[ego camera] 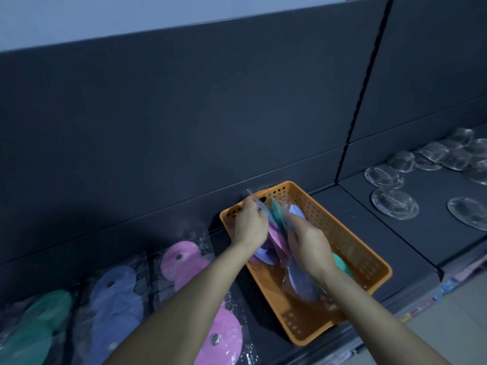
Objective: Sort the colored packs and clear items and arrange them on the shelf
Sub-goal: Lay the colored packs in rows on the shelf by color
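As seen from above, reaching with both bare arms into an orange perforated plastic basket (350, 241) set on a dark grey metal shelf (421, 246), close against the back panel. Gripping with the left hand (250, 225), fingers curled over the top edge, a fanned bundle of clear-wrapped teal, pink and lilac packs (276, 219), held upright above the basket's far end. Clasping the same bundle from the near side with the right hand (307, 246), forefinger stretched up along the teal face, other fingers bent round the wrapping, outlines blurred. Lying inside the basket under that hand, a lilac round pack (300, 283); just beside the right wrist, a teal round pack (341, 262). Laid flat along the shelf to the left: a green pack (39, 317), a lilac-blue pack (116, 293), and two pink packs (181, 259), one behind the other. Spread over the neighbouring bay to the right, well apart from the basket: clear dome-shaped plastic items (395, 204).
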The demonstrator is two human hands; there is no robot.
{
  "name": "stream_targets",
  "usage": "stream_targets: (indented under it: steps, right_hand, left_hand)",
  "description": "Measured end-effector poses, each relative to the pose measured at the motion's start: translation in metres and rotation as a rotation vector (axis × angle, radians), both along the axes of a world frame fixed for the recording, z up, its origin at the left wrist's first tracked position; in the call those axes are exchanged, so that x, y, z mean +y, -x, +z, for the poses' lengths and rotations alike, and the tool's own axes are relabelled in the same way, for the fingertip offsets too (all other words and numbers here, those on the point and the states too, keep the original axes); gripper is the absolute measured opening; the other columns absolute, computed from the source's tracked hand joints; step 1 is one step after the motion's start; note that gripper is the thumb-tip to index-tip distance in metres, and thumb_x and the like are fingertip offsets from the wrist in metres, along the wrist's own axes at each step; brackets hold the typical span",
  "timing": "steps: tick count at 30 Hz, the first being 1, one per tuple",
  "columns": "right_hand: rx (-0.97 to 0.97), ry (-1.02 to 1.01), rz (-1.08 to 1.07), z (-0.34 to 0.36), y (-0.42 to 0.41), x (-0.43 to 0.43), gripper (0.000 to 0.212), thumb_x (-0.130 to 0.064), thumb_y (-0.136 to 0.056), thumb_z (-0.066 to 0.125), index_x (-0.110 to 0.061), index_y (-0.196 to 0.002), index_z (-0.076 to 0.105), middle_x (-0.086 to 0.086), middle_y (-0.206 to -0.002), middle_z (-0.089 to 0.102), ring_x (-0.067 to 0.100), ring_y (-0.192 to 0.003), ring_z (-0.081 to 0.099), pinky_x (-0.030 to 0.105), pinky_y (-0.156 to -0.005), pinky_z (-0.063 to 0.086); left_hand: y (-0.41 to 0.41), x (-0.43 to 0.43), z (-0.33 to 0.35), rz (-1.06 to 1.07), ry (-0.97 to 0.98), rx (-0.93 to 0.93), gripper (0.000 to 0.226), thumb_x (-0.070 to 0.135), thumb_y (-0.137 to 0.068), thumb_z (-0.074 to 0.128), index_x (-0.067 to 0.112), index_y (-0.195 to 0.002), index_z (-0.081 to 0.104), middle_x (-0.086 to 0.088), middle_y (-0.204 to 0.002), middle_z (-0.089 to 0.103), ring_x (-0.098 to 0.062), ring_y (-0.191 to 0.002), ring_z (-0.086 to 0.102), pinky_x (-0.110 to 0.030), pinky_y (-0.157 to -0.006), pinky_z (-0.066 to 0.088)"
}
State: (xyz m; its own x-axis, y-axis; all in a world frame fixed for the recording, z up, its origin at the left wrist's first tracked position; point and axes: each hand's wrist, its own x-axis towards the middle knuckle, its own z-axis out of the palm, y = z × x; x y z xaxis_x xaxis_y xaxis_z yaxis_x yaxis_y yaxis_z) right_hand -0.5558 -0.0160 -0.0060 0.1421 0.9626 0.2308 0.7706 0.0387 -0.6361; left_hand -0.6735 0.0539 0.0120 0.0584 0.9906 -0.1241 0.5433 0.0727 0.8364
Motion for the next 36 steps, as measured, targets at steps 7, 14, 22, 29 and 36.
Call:
stream_targets:
  steps: [7, 14, 22, 29, 36]
  right_hand:
    - [0.014, 0.026, -0.01, -0.003, 0.005, -0.001, 0.032, -0.001, -0.089, 0.044, -0.016, -0.113, 0.06, 0.009, -0.097, 0.068, 0.03, -0.086, 0.061, 0.042, -0.07, 0.05]
    - [0.095, 0.061, -0.045, -0.003, -0.002, -0.003, 0.044, -0.006, -0.087, 0.054, -0.021, -0.128, 0.056, 0.007, -0.118, 0.067, 0.029, -0.107, 0.061, 0.038, -0.087, 0.049]
    - [0.321, -0.002, -0.048, 0.02, 0.028, 0.0, 0.035, -0.024, -0.091, 0.057, -0.02, -0.126, 0.059, -0.001, -0.116, 0.067, 0.018, -0.107, 0.061, 0.025, -0.086, 0.042]
    - [0.898, 0.103, -0.021, 0.053, 0.066, 0.005, 0.032, -0.026, -0.084, 0.069, -0.016, -0.112, 0.058, 0.009, -0.093, 0.065, 0.017, -0.067, 0.063, 0.03, -0.056, 0.049]
    - [1.266, 0.32, 0.084, 0.048, 0.117, 0.002, 0.017, 0.004, -0.084, 0.061, -0.003, -0.099, 0.057, 0.019, -0.083, 0.057, 0.019, -0.058, 0.051, 0.023, -0.048, 0.041]
  left_hand:
    - [0.006, 0.005, -0.004, 0.107, 0.468, -0.344, 0.026, 0.007, -0.093, 0.054, 0.005, -0.118, 0.047, -0.015, -0.117, 0.058, -0.026, -0.095, 0.064, -0.031, -0.07, 0.058]
    - [0.021, -0.001, 0.013, 0.178, 0.256, -0.4, 0.029, -0.012, -0.082, 0.049, 0.008, -0.063, 0.058, -0.007, -0.072, 0.066, -0.017, -0.063, 0.066, -0.022, -0.051, 0.056]
    - [0.076, -0.011, 0.039, 0.147, 0.096, -0.587, 0.016, -0.004, -0.086, 0.057, 0.01, -0.085, 0.063, -0.009, -0.087, 0.071, -0.017, -0.072, 0.069, -0.025, -0.066, 0.058]
    - [0.121, -0.037, 0.04, 0.029, 0.103, -0.702, 0.012, -0.004, -0.084, 0.062, 0.008, -0.089, 0.063, -0.008, -0.079, 0.073, -0.018, -0.068, 0.069, -0.026, -0.061, 0.057]
    - [0.17, -0.055, 0.03, 0.109, 0.054, -0.72, 0.015, 0.01, -0.084, 0.067, 0.004, -0.097, 0.063, -0.013, -0.09, 0.07, -0.022, -0.076, 0.065, -0.036, -0.07, 0.051]
